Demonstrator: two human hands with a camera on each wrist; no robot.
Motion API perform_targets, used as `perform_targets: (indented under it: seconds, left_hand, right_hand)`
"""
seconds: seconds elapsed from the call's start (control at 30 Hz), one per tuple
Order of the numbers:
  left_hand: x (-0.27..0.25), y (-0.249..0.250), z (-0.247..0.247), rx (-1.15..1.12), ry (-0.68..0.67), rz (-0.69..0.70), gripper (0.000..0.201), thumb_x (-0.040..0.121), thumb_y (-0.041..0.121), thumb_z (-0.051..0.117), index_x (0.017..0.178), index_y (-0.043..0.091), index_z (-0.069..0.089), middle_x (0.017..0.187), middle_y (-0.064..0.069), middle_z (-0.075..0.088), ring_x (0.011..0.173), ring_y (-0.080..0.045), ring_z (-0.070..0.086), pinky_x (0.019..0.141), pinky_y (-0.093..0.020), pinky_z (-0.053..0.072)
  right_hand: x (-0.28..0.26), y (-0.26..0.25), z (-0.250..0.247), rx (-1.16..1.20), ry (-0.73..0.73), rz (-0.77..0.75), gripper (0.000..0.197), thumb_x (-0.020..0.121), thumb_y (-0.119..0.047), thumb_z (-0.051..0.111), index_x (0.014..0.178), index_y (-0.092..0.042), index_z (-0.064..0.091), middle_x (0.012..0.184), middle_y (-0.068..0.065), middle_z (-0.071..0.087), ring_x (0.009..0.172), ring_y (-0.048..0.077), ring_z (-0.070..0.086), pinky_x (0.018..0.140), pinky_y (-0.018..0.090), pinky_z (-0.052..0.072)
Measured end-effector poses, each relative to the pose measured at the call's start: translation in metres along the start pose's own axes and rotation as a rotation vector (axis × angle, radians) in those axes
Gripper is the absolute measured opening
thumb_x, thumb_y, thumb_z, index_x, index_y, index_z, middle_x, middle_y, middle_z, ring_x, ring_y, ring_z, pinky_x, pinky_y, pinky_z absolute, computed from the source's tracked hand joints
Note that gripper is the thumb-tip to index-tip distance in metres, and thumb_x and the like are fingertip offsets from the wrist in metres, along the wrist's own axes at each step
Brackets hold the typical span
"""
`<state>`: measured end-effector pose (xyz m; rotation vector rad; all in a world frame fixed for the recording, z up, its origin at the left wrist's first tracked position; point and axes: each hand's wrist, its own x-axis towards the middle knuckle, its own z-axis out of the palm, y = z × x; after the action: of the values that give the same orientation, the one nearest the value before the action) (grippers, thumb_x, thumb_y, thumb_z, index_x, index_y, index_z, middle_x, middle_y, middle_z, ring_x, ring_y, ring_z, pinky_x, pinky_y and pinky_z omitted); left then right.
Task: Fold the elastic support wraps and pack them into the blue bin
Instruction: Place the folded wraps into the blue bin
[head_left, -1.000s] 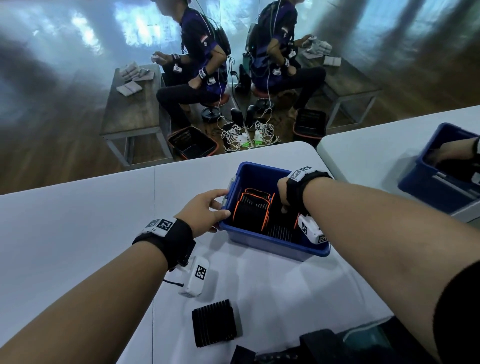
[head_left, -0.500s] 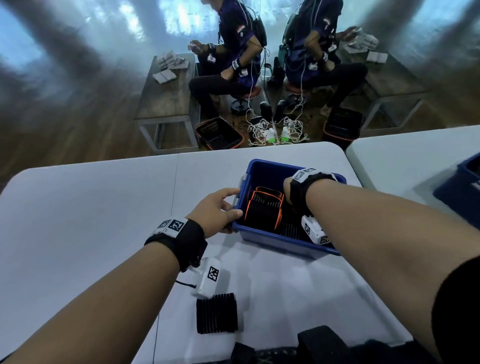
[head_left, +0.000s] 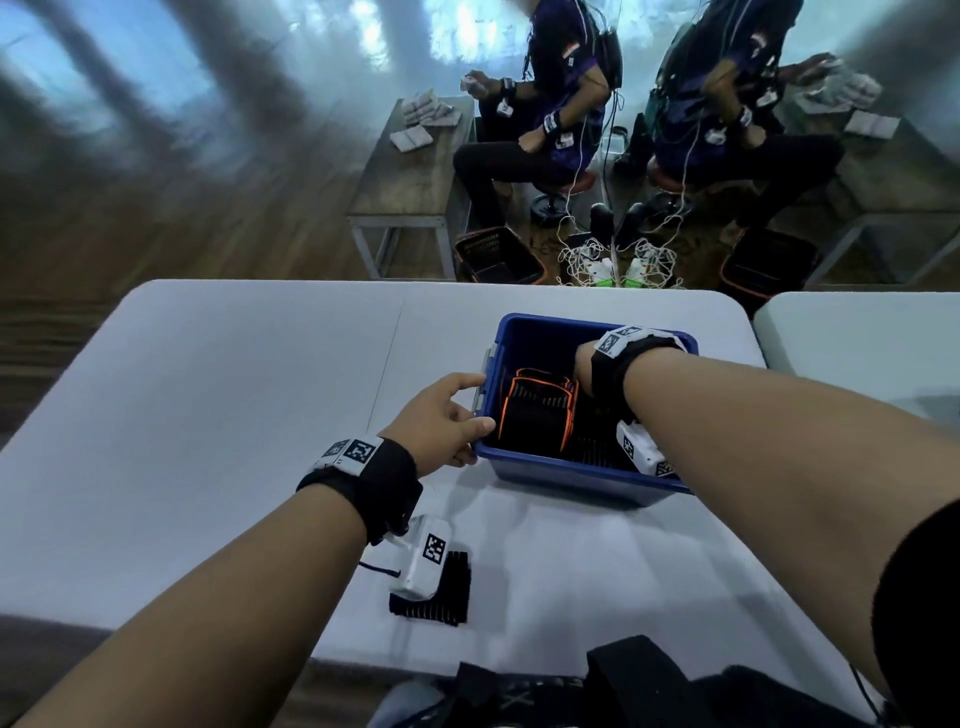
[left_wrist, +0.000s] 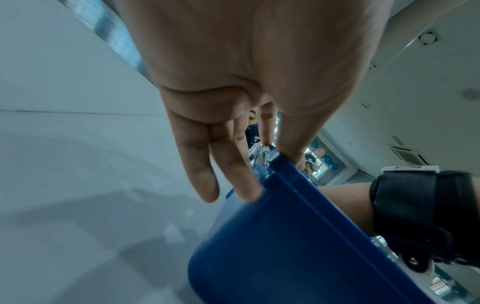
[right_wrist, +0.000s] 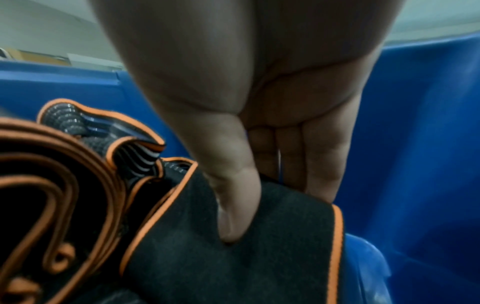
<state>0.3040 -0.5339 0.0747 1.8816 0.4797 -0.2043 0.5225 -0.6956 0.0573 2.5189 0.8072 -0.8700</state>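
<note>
Fingers (right_wrist: 319, 174) and thumb of the right hand (right_wrist: 259, 102) pinched a folded wrap (right_wrist: 233, 257) inside the bin (head_left: 571, 473); left hand (head_left: 441, 421) gripped its rim. Letting go early could let the springy wrap unfold.

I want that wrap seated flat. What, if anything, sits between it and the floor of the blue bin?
Nothing visible does. The right hand pinches the folded wrap against the blue bin wall, beside the packed wraps on its left. The floor under it is hidden.
</note>
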Motion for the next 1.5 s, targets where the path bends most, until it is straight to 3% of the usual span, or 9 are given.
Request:
perform_targets:
  seconds: [0.07, 0.23, 0.37, 0.47, 0.63, 0.83, 1.13, 1.3, 1.5]
  left_hand:
    - [-0.005, -0.002, 0.001, 0.028, 0.005, 0.002, 0.051, 0.094, 0.018, 0.069, 0.139, 0.029, 0.049, 0.083, -0.009, 0.073, 0.066, -0.02, 0.071, 0.066, -0.033, 0.059]
    - [-0.009, 0.0, -0.002, 0.134, -0.012, 0.02, 0.052, 0.093, 0.026, 0.07, 0.139, 0.033, 0.045, 0.087, -0.005, 0.076, 0.07, -0.016, 0.072, 0.066, -0.028, 0.056]
    - [-0.005, -0.004, -0.008, 0.228, -0.044, 0.038, 0.057, 0.09, 0.037, 0.072, 0.139, 0.037, 0.043, 0.094, 0.0, 0.075, 0.078, -0.017, 0.073, 0.071, -0.028, 0.055]
    - [0.001, -0.006, -0.016, 0.291, -0.083, 0.075, 0.071, 0.083, 0.044, 0.077, 0.143, 0.04, 0.039, 0.103, 0.004, 0.069, 0.082, -0.014, 0.072, 0.079, -0.033, 0.057]
    - [0.022, -0.004, -0.03, 0.393, -0.173, 0.164, 0.099, 0.07, 0.051, 0.086, 0.149, 0.049, 0.027, 0.115, 0.014, 0.058, 0.096, -0.015, 0.069, 0.099, -0.041, 0.052]
    - [0.047, 0.002, -0.041, 0.485, -0.296, 0.274, 0.106, 0.057, 0.061, 0.089, 0.146, 0.047, 0.034, 0.124, 0.013, 0.056, 0.101, -0.014, 0.065, 0.095, -0.036, 0.052]
    - [0.063, -0.019, -0.04, 0.274, -0.389, 0.351, 0.102, 0.06, 0.053, 0.092, 0.146, 0.044, 0.036, 0.125, 0.004, 0.058, 0.088, -0.02, 0.073, 0.093, -0.038, 0.057]
    - [0.062, -0.026, -0.039, 0.228, -0.4, 0.384, 0.104, 0.056, 0.062, 0.087, 0.145, 0.042, 0.036, 0.132, 0.005, 0.059, 0.113, -0.016, 0.062, 0.097, -0.042, 0.055]
    - [0.063, -0.031, -0.038, 0.188, -0.414, 0.391, 0.096, 0.067, 0.049, 0.089, 0.146, 0.043, 0.035, 0.13, 0.003, 0.059, 0.109, -0.022, 0.062, 0.096, -0.042, 0.055]
  right_hand:
    - [-0.005, -0.003, -0.001, -0.032, -0.025, -0.04, 0.023, 0.059, -0.039, 0.076, 0.063, -0.02, 0.064, 0.074, 0.006, 0.07, 0.073, 0.029, 0.069, 0.079, 0.049, 0.06]
    - [-0.008, -0.003, -0.016, -0.121, 0.032, -0.146, 0.05, 0.045, -0.052, 0.078, 0.085, -0.022, 0.077, 0.078, 0.0, 0.075, 0.073, 0.026, 0.073, 0.076, 0.043, 0.063]
    - [-0.08, -0.009, -0.031, 0.029, 0.135, -0.097, 0.052, 0.076, -0.039, 0.082, 0.12, -0.015, 0.068, 0.115, 0.005, 0.071, 0.104, 0.027, 0.066, 0.078, 0.028, 0.048]
    - [-0.122, -0.007, -0.03, 0.223, 0.259, -0.123, 0.058, 0.081, -0.041, 0.078, 0.131, -0.018, 0.061, 0.121, 0.002, 0.067, 0.109, 0.024, 0.062, 0.082, 0.027, 0.043]
    - [-0.192, -0.018, -0.007, 0.462, 0.269, -0.212, 0.044, 0.082, -0.045, 0.076, 0.122, -0.03, 0.063, 0.106, -0.011, 0.064, 0.094, 0.01, 0.059, 0.086, 0.029, 0.048]
    - [-0.236, -0.074, 0.052, 0.687, 0.144, -0.243, 0.029, 0.086, -0.04, 0.073, 0.112, -0.031, 0.065, 0.098, -0.015, 0.068, 0.079, -0.005, 0.059, 0.072, 0.013, 0.045]
    - [-0.175, -0.18, 0.115, 0.673, 0.13, -0.232, 0.043, 0.087, -0.025, 0.071, 0.127, -0.03, 0.058, 0.131, -0.007, 0.056, 0.12, 0.016, 0.052, 0.104, 0.036, 0.044]
    - [-0.157, -0.214, 0.12, 0.59, 0.022, -0.191, 0.056, 0.078, -0.02, 0.075, 0.128, -0.028, 0.051, 0.126, -0.002, 0.053, 0.112, 0.021, 0.055, 0.093, 0.039, 0.05]
    - [-0.155, -0.222, 0.125, 0.573, -0.039, -0.132, 0.052, 0.076, -0.02, 0.077, 0.121, -0.024, 0.051, 0.118, 0.003, 0.055, 0.104, 0.024, 0.057, 0.089, 0.042, 0.053]
